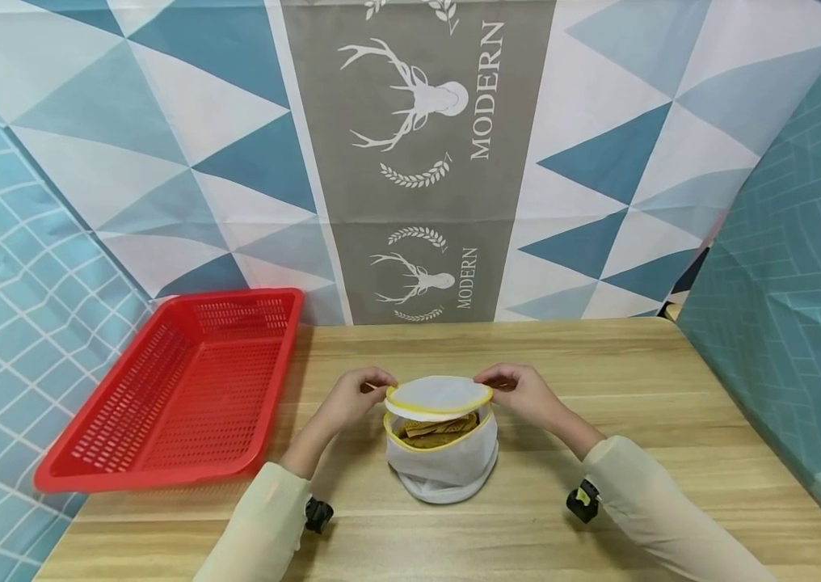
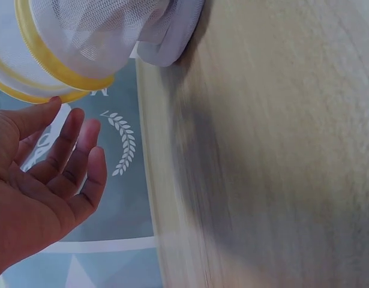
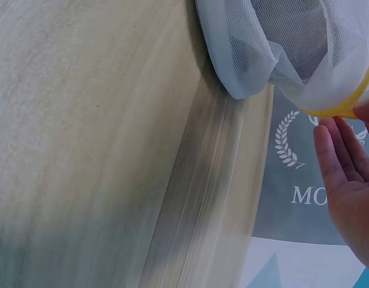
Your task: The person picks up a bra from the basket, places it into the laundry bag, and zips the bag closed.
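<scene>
A round white mesh laundry bag (image 1: pixel 439 469) with yellow trim stands on the table, its lid (image 1: pixel 439 394) raised over the opening. Folded yellow-brown patterned material (image 1: pixel 439 430) shows inside. At the lid's left edge, my left hand (image 1: pixel 355 398) pinches the trim; in the left wrist view the left hand (image 2: pixel 52 174) has its other fingers loosely bent. My right hand (image 1: pixel 523 394) pinches the opposite edge. The right wrist view has the right hand (image 3: pixel 355 174) with thumb and fingertips at the yellow trim, partly cut off by the frame.
A red perforated plastic basket (image 1: pixel 199 404) sits at the left of the wooden table (image 1: pixel 599 364). Patterned cloth (image 1: pixel 425 202) hangs behind the table, with blue-green cloths at both sides. Dark devices are strapped at both wrists.
</scene>
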Tool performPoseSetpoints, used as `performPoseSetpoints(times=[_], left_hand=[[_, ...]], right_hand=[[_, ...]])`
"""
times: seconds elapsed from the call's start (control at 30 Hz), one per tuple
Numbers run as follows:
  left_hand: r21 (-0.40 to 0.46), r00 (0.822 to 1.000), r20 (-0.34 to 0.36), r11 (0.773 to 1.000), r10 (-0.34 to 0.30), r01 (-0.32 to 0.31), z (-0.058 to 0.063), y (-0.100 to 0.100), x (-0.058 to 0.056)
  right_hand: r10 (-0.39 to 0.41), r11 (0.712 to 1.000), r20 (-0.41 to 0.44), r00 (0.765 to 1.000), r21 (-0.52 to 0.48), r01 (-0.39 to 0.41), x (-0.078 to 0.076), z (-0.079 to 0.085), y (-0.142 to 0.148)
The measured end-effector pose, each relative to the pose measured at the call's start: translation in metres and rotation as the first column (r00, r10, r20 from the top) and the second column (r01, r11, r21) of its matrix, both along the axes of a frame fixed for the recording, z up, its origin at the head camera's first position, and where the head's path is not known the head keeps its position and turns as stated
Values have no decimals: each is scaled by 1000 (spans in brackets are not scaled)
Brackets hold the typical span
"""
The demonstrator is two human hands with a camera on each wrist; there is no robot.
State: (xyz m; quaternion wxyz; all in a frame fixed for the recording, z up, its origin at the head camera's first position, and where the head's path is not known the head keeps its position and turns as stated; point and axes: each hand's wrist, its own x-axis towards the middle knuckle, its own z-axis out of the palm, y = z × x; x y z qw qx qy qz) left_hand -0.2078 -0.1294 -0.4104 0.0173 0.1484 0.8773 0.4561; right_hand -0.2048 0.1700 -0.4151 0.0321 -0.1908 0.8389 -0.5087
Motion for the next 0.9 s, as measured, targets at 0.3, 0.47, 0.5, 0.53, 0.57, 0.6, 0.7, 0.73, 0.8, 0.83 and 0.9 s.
performPoseSetpoints(times=[0.3, 0.47, 0.5, 0.53, 0.57, 0.6, 0.7, 0.73, 0.8, 0.83, 0.9], left_hand=[[-13, 1000, 13, 1000, -3, 3, -3, -2, 0], [15, 999, 37, 1000, -5, 5, -4, -1, 3], [21, 999, 42, 1000, -2, 1, -4, -1, 4], [28, 999, 47, 1000, -1, 0, -4, -1, 5], [33, 999, 51, 999, -1, 0, -5, -1, 5], [37, 998, 58, 999, 0, -2, -6, -2, 6], [42, 996, 92, 999, 6, -10, -9, -2, 7], [48, 994, 111, 999, 4, -9, -10, -2, 7], [62, 989, 149, 998, 3, -12, -11, -3, 7], [72, 986, 164, 997, -3, -9, -12, -3, 7], [94, 981, 192, 996, -19, 1, -12, -3, 7]], right_hand=[[25, 1000, -12, 1000, -2, -25, 2, 0, -1], [23, 1000, -5, 1000, -4, -23, 4, -1, -1], [23, 1000, -5, 1000, -6, -23, 4, -1, -1], [22, 1000, -7, 1000, -6, -22, 4, -1, -1], [22, 1000, -10, 1000, -7, -22, 5, -1, -1], [21, 1000, -15, 1000, -6, -21, 5, -1, -1], [21, 1000, -23, 1000, -4, -21, 7, -1, -1], [22, 1000, -25, 999, -2, -22, 7, -2, -1], [25, 1000, -27, 999, -4, -26, 8, -2, -1], [30, 999, -25, 999, -10, -30, 8, -3, 0], [40, 999, -25, 999, -27, -40, 7, -4, 0]])
